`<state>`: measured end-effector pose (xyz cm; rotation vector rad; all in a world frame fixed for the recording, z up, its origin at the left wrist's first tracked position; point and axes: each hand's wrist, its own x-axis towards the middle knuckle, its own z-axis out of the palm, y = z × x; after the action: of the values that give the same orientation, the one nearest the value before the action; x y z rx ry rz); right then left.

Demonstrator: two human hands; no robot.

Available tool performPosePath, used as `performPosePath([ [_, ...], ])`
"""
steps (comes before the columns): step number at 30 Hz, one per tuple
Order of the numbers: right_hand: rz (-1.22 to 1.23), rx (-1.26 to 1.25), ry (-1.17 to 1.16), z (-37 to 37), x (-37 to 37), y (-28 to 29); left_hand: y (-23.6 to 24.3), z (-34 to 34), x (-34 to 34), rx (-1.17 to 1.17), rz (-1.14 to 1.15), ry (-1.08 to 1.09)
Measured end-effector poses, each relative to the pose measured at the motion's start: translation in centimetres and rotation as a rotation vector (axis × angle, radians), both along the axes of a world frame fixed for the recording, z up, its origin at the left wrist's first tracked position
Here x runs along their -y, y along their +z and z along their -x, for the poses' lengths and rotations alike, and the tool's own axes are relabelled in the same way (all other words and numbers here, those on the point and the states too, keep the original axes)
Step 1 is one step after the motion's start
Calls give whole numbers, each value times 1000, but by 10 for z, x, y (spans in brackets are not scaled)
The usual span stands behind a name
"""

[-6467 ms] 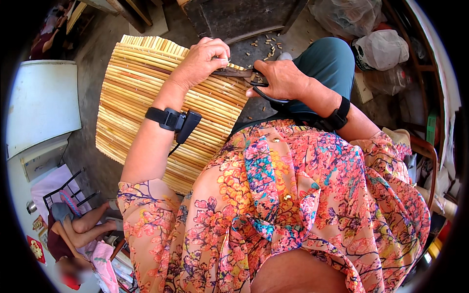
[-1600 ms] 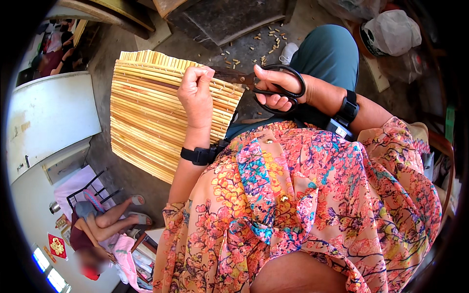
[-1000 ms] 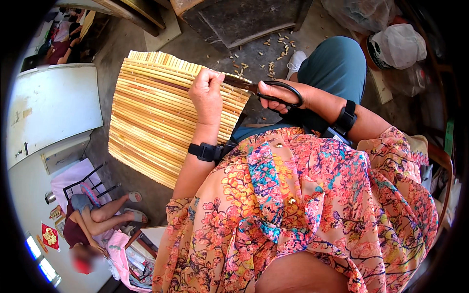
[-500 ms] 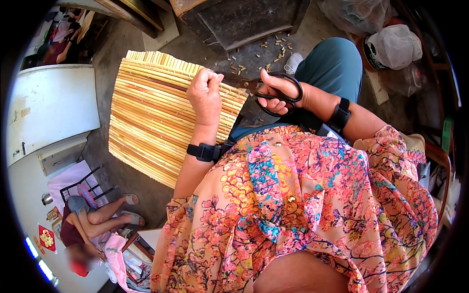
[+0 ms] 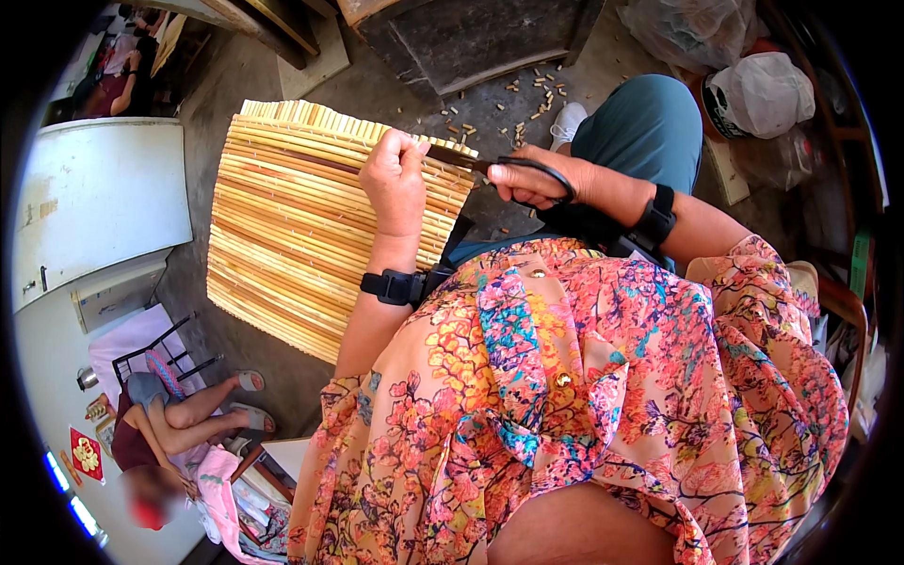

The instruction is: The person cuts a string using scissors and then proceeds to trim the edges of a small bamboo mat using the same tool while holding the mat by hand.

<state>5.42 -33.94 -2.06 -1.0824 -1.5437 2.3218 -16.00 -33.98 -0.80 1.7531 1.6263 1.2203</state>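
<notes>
Slatted mat (image 5: 306, 221): thin, round, yellow-brown rods, bound by pale stitching; located to the front left. Its right end is pinched in the left hand (image 5: 394, 184), near the upper corner. Scissors (image 5: 460, 156) with dark metal blades are grasped by their black loop handles in the right hand (image 5: 539, 179). Blade contact with the edge cannot be clearly made out. The mat's left edge is separated from a white panel (image 5: 108, 207) by grey floor (image 5: 201, 155). Short cylindrical pieces (image 5: 540, 106) are scattered near a dark wooden cabinet (image 5: 490, 42).
</notes>
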Motion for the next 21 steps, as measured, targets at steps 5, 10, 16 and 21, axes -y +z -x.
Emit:
performPosePath([
  [5, 318, -250, -103, -9, 8, -3, 4, -7, -1, 45, -17, -36],
  [10, 325, -210, -109, -13, 14, 4, 6, -6, 3, -20, -45, -78],
  [16, 303, -605, -718, -62, -18, 21, -25, 16, 14, 213, 204, -20],
  [21, -81, 45, -348, -58, -5, 30, -1, 6, 4, 590, 27, 73],
])
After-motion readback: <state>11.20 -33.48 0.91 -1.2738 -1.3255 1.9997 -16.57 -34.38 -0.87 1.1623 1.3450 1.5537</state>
